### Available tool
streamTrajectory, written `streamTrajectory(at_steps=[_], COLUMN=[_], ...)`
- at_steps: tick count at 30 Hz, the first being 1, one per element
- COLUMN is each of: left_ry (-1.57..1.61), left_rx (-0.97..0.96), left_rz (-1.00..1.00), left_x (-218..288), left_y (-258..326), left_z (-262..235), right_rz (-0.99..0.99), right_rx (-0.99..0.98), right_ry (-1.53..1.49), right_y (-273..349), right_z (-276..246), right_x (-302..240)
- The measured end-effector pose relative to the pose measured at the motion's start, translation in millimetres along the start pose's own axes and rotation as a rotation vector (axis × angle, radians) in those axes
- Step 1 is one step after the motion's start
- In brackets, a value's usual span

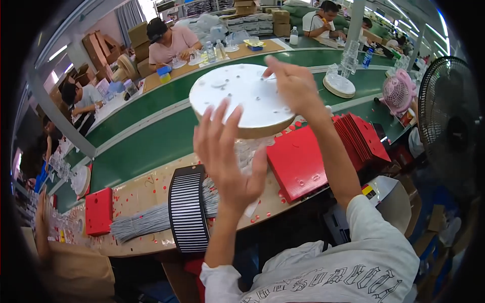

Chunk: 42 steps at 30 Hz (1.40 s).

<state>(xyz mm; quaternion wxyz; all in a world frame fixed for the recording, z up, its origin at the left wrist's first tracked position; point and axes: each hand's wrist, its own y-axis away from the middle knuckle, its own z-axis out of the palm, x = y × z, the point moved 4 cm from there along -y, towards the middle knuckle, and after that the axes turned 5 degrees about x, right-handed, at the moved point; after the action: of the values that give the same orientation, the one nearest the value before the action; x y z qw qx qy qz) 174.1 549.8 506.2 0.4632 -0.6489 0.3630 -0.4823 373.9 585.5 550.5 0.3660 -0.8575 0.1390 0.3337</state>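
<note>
A round white board (pixel 242 91) with small holes and a tan edge is tilted up in front of me, above the worktable and the green belt. What bears it from below is hidden. My left hand (pixel 225 161) is open at its near left edge, fingers spread and fingertips overlapping the white face. Over the board's right side, my right hand (pixel 295 88) has its fingers curled and pressed together, slightly blurred. Whatever it may hold is too small to make out.
Below lie a striped black-and-white curved piece (pixel 189 212), a bundle of thin grey wires (pixel 139 222) and red panels (pixel 298 161). Another white disc (pixel 338 85) rests on the green belt (pixel 131 146). A black fan (pixel 447 101) stands at right. Co-workers sit across the belt.
</note>
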Motion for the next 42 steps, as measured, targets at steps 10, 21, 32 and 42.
streamTrajectory(at_steps=[10, 21, 32, 42], left_ry=[-0.132, -0.026, -0.104, -0.49], left_rx=[-0.305, -0.385, -0.21, -0.168], left_rz=[0.108, -0.039, -0.252, -0.365], left_x=[-33, -43, -57, -56], left_y=[-36, -40, -51, -34], left_z=[6, 5, -42, -27], right_rz=[-0.731, -0.947, -0.994, -0.878], right_rx=[-0.376, -0.203, 0.337, 0.532], right_ry=[-0.04, 0.008, -0.331, -0.294], right_y=[32, 47, 62, 61], right_z=[-18, -6, 43, 99], right_x=[-35, -28, -31, -70])
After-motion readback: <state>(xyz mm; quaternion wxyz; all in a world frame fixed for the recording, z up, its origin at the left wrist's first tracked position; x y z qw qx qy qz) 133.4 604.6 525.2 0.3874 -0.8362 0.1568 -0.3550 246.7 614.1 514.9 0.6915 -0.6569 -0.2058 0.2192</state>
